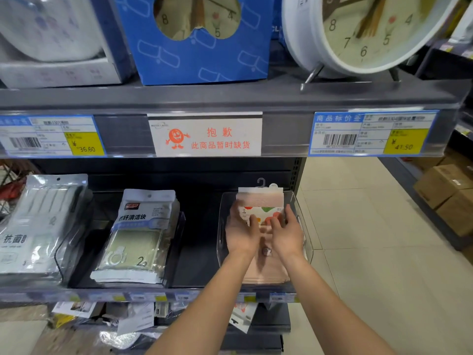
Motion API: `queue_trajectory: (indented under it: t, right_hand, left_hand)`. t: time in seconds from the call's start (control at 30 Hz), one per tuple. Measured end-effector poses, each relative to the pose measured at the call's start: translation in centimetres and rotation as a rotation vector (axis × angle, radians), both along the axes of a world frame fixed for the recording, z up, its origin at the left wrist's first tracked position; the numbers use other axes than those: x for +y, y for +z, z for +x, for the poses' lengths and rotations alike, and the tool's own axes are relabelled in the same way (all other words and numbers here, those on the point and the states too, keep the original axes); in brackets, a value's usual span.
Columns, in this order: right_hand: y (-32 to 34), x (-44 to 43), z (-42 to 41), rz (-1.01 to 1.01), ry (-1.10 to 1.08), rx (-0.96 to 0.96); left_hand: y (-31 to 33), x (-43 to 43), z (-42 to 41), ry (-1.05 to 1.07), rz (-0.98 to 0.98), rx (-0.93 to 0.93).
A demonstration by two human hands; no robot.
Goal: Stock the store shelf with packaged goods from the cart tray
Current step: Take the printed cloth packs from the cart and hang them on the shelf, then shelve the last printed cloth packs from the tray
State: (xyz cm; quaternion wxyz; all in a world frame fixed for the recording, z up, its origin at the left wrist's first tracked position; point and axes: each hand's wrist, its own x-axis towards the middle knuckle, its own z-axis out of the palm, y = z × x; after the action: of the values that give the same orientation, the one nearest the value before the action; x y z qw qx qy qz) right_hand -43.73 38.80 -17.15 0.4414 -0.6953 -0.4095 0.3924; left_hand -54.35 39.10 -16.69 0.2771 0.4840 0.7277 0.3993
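Note:
A pink cloth pack (261, 201) with a white card, fruit print and a hanger hook stands upright inside a clear plastic bin (305, 226) on the middle shelf's right end. My left hand (240, 233) holds its left side and my right hand (286, 234) holds its right side, thumbs across the front. More pink cloth packs (266, 274) lie flat in the bin under my wrists. The cart tray is out of view.
Left of the bin stand a stack of cleaning-sponge packs (138, 237) and silver pouches (38, 226). Above, the upper shelf (230, 98) carries a blue clock box (194, 55) and a white clock (363, 34). Cardboard boxes (448, 196) sit on the floor at right.

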Motion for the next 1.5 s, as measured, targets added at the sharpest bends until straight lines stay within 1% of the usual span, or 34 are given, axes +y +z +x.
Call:
queue_trajectory:
  t: [0.07,0.17,0.23,0.33,0.43,0.57,0.67,0.8,0.9,1.03,1.23,1.4,1.5]
  right_hand:
    - [1.7,-0.8,0.1,0.04,0.0,-0.049]
    - [3.3,-1.7,-0.1,0.18,0.04,-0.135]
    - [4.1,-2.1,-0.3,0.234,0.097,-0.184]
    - [5.1,-2.4,-1.7,0.265,0.209,-0.26]
    - [5.7,-3.4,-4.8,0.399,0.402,-0.385]
    - [6.5,-5.5,-10.6,0.414,0.665,-0.457]
    - [7.0,-7.7,-16.2,0.445,0.854,-0.492]
    - [6.9,-11.8,-24.8,0.463,1.056,-0.538]
    - [6.0,-16.2,-32.2,0.506,1.205,-0.576]
    - [3.1,-22.2,-43.4,0.55,1.378,-0.651]
    - [0.6,-30.7,-59.0,0.502,1.627,-0.712]
    - [-0.4,-35.4,-68.0,0.557,1.735,-0.786]
    - [-1.1,-37.0,-73.5,0.554,1.788,-0.782]
  left_hand:
    - [0.9,-0.5,0.2,-0.032,0.062,0.065]
    - [2.8,-1.3,0.3,-0.072,0.141,0.151]
    - [4.3,-2.1,-0.3,-0.093,0.185,0.212]
    - [6.0,-3.7,-2.5,-0.11,0.24,0.343]
    - [7.7,-6.6,-6.0,-0.037,0.219,0.408]
    - [8.2,-12.0,-12.2,0.083,0.094,0.533]
    - [7.8,-17.0,-18.1,0.157,0.073,0.656]
    - [6.7,-23.8,-26.1,0.289,-0.061,0.73]
    - [5.5,-29.5,-32.9,0.406,-0.159,0.724]
    - [3.4,-37.3,-42.7,0.547,-0.289,0.729]
    - [1.6,-47.5,-55.6,0.651,-0.447,0.717]
    - [0.3,-53.3,-63.4,0.774,-0.517,0.702]
    - [-1.1,-55.8,-67.4,0.821,-0.552,0.678]
